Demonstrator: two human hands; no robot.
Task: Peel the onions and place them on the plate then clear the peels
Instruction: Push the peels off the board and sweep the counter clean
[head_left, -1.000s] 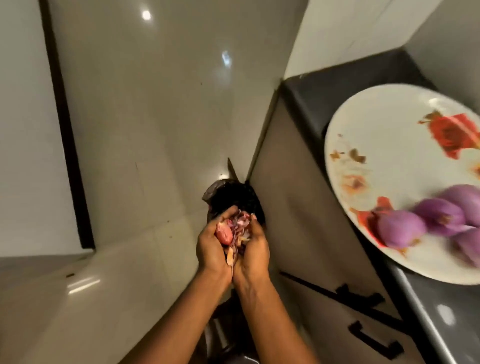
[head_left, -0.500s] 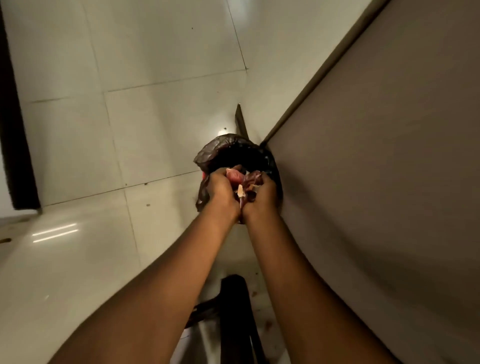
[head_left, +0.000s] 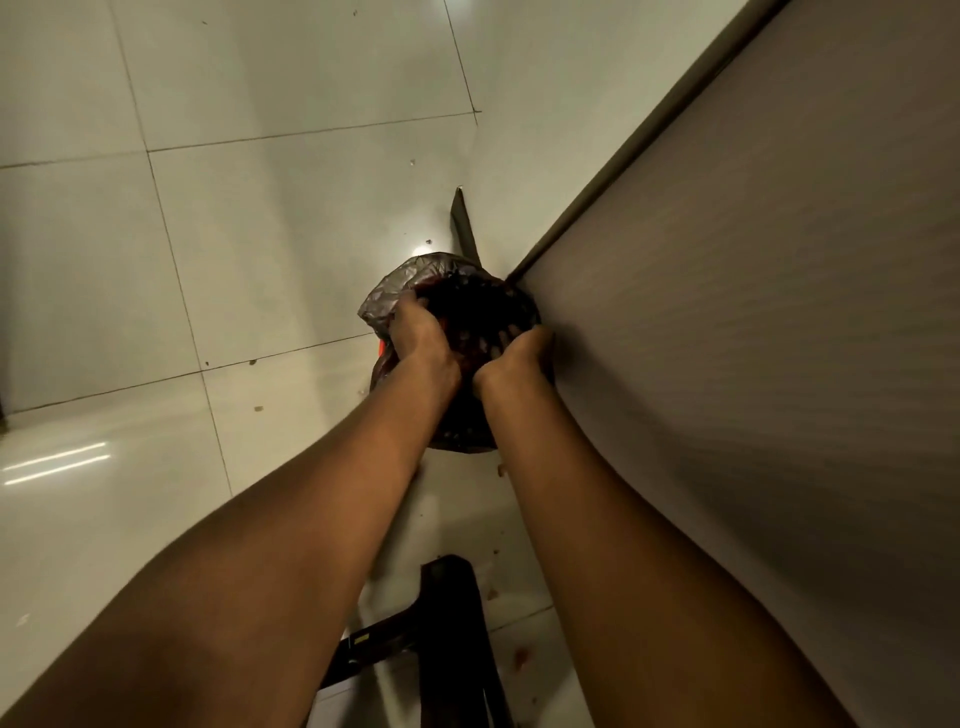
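Both my hands reach down over a bin lined with a black bag (head_left: 387, 304) that stands on the floor against the cabinet. My left hand (head_left: 421, 338) is at the left side of the bag's mouth and my right hand (head_left: 514, 353) at its right side, with a gap between them. Their fingertips dip into the dark opening. Purple onion peels (head_left: 475, 340) show dimly inside the bag between the hands. No peel is visible in either hand. The plate and the onions are out of view.
A brown cabinet side (head_left: 753, 364) rises on the right, touching the bin. Pale floor tiles (head_left: 234, 234) spread to the left, with small peel scraps (head_left: 258, 409) on them. A dark object (head_left: 457, 623) stands on the floor below the bin.
My hands, pressed together around a bundle of peels, have moved down to the bag's mouth and parted. The peels are no longer cupped between them. The plate has left the view.
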